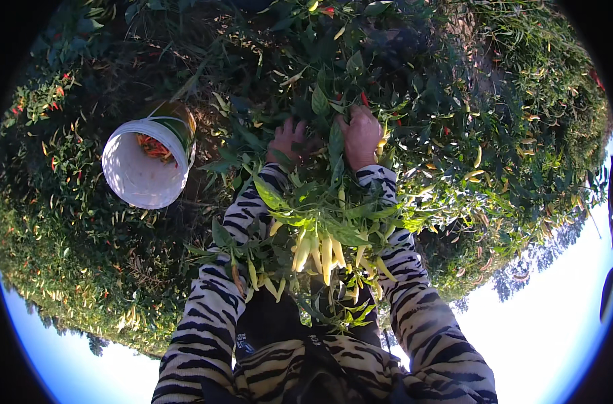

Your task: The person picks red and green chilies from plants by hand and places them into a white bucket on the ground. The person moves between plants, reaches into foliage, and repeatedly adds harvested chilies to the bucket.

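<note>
My left hand (285, 141) is in among the leaves of a chilli pepper plant (320, 101), its fingertips partly in shade and foliage. To its right, my right hand (361, 137) has curled fingers at the same plant. A red chilli (364, 99) shows just beyond its knuckles; whether the fingers grip it is hidden. Between my forearms hangs a cluster of pale yellow chillies (326, 252) under green leaves.
A white plastic bucket (130, 174) stands tilted at left with red and orange chillies (156, 147) inside. Dense pepper plants (518, 146) with yellow and red fruit surround me. Bare soil (208, 151) shows beside the bucket.
</note>
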Demonstrator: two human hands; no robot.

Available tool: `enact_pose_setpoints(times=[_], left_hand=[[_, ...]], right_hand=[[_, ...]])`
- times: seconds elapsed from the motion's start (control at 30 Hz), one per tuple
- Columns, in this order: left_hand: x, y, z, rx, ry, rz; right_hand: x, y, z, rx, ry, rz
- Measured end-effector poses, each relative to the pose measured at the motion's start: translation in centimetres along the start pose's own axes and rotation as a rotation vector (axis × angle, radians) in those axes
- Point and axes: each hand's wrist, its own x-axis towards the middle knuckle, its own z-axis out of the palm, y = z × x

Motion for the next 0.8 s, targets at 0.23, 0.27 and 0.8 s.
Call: enact_pose_setpoints(times=[0.23,0.27,0.8], left_hand=[[5.4,0.9,-12.4,-0.098,0.066,0.123],[7.1,3.0,-11.9,-0.304,0.263,0.225],[7.1,6.4,-2.1,-0.201,0.062,-0.009]], right_hand=[[-2.9,-1.3,6.5,0.594,0.422,0.052],[-3.1,-1.9,7.4,0.714,0.494,0.113],[-4.2,1.1,-6.3,2.12,0.031,0.862]])
